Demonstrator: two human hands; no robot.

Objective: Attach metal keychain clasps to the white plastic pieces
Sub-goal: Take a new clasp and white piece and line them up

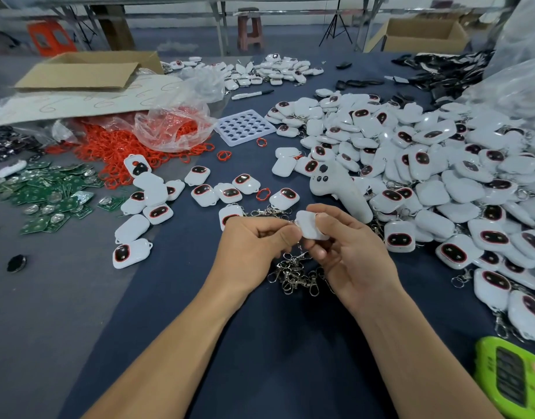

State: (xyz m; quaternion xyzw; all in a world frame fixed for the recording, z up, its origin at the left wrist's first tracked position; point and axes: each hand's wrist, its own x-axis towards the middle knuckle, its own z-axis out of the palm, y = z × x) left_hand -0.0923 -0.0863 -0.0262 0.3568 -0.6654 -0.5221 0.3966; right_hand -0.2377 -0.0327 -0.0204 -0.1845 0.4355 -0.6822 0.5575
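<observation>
Right hand [344, 252] grips white piece [310, 228]; left hand [254, 243] pinches its corner.
Hidden clasp could slip into the clasp pile [296, 276] just below.

Cannot see the corner of the small white rounded plastic piece [310, 229] inside left hand [254, 240] pinch; rest half covered by right hand [354, 255]. Cut off at lower right: bright green plastic device [514, 379].

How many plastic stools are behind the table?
2: an orange stool at the far left and a reddish-brown stool near the middle. Others may be hidden.
</observation>
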